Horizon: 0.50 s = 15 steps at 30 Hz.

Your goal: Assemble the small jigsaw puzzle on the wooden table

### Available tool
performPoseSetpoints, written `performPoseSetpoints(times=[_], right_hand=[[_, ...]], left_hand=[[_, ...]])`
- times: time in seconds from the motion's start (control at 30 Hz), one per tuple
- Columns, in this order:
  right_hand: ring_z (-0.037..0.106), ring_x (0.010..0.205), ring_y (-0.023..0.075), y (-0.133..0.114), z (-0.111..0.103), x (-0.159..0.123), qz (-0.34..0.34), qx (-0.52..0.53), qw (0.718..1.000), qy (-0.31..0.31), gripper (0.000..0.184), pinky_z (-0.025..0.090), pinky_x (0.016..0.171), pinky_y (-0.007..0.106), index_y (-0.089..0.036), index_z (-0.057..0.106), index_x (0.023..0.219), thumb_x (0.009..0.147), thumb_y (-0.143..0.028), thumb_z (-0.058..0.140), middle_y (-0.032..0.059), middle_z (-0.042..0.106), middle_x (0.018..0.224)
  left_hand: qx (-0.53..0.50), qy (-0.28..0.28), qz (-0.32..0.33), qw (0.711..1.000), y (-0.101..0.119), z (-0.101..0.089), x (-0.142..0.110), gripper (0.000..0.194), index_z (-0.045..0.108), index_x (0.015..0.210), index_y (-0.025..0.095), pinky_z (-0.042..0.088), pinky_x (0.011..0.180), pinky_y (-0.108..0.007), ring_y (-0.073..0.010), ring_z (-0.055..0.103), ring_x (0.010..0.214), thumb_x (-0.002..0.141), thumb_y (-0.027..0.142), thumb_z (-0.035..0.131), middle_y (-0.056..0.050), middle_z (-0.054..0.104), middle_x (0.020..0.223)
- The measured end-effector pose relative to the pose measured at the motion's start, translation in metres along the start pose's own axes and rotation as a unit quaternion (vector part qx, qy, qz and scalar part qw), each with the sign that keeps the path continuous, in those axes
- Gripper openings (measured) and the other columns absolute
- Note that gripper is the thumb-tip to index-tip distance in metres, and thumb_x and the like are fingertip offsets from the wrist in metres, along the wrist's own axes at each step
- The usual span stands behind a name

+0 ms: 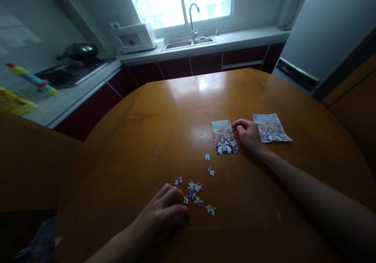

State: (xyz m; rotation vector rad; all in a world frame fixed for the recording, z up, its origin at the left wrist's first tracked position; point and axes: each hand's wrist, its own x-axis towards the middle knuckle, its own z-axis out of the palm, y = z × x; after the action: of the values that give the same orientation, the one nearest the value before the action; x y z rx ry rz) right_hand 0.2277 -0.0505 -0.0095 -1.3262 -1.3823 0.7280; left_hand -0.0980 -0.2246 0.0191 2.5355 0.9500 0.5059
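A partly assembled jigsaw puzzle point(225, 137) with a blue cartoon dog face lies flat on the table. My right hand point(249, 135) rests at its right edge, fingers curled and closed; whether a small piece is in them is hidden. Nearer to me, my left hand point(167, 208) lies with curled fingers beside a pile of loose puzzle pieces point(192, 192), and its fingertips are partly out of sight. Single pieces lie apart: a pale blue piece point(207, 157), another piece point(211, 171) below it, and one point(210, 209) right of the pile.
A creased picture sheet point(270, 128) lies right of my right hand on the round wooden table point(164, 110). Beyond are a counter with a sink point(178, 45), a microwave point(133, 38) and a wok point(80, 51) on the stove. A fridge point(326, 32) stands at right.
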Motion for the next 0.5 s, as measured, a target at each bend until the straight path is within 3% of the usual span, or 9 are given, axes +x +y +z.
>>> performPoseSetpoints(times=[0.17, 0.23, 0.37, 0.5], right_hand=[[0.06, 0.063, 0.0166, 0.0, 0.0, 0.0, -0.003, -0.005, 1.0, 0.0, 0.02, 0.045, 0.059, 0.028, -0.018, 0.067, 0.069, 0.076, -0.018, 0.047, 0.0034, 0.066, 0.066], [0.06, 0.063, 0.0166, 0.0, 0.0, 0.0, -0.005, -0.006, 1.0, -0.003, 0.021, 0.045, 0.059, 0.028, -0.018, 0.067, 0.069, 0.076, -0.017, 0.047, 0.0033, 0.066, 0.066], [0.06, 0.062, 0.0164, 0.001, 0.0, 0.001, -0.001, 0.003, 1.0, -0.003, 0.02, 0.046, 0.058, 0.028, -0.019, 0.067, 0.07, 0.076, -0.017, 0.048, 0.0031, 0.066, 0.066], [0.061, 0.063, 0.0168, 0.001, 0.0, 0.002, 0.003, 0.014, 1.0, -0.001, 0.02, 0.046, 0.058, 0.028, -0.02, 0.067, 0.07, 0.076, -0.017, 0.048, 0.0027, 0.066, 0.065]], left_hand=[[-0.042, -0.031, 0.061, 0.997, -0.01, -0.012, 0.019, 0.011, 0.064, 0.08, 0.021, 0.046, 0.068, -0.029, -0.0156, 0.053, 0.072, 0.089, 0.014, 0.06, -0.003, 0.065, 0.076], [-0.107, 0.022, 0.015, 0.994, -0.017, -0.02, 0.044, 0.01, 0.068, 0.082, 0.02, 0.048, 0.067, -0.027, -0.0148, 0.059, 0.074, 0.091, 0.019, 0.062, -0.004, 0.068, 0.078], [-0.178, 0.068, -0.077, 0.979, -0.039, -0.025, 0.117, 0.01, 0.074, 0.085, 0.018, 0.053, 0.072, -0.026, -0.0141, 0.067, 0.078, 0.089, 0.024, 0.068, -0.005, 0.074, 0.085], [-0.204, 0.049, -0.087, 0.974, -0.062, -0.01, 0.168, 0.01, 0.077, 0.089, 0.017, 0.055, 0.073, -0.026, -0.0142, 0.069, 0.078, 0.086, 0.022, 0.069, -0.006, 0.076, 0.086]])
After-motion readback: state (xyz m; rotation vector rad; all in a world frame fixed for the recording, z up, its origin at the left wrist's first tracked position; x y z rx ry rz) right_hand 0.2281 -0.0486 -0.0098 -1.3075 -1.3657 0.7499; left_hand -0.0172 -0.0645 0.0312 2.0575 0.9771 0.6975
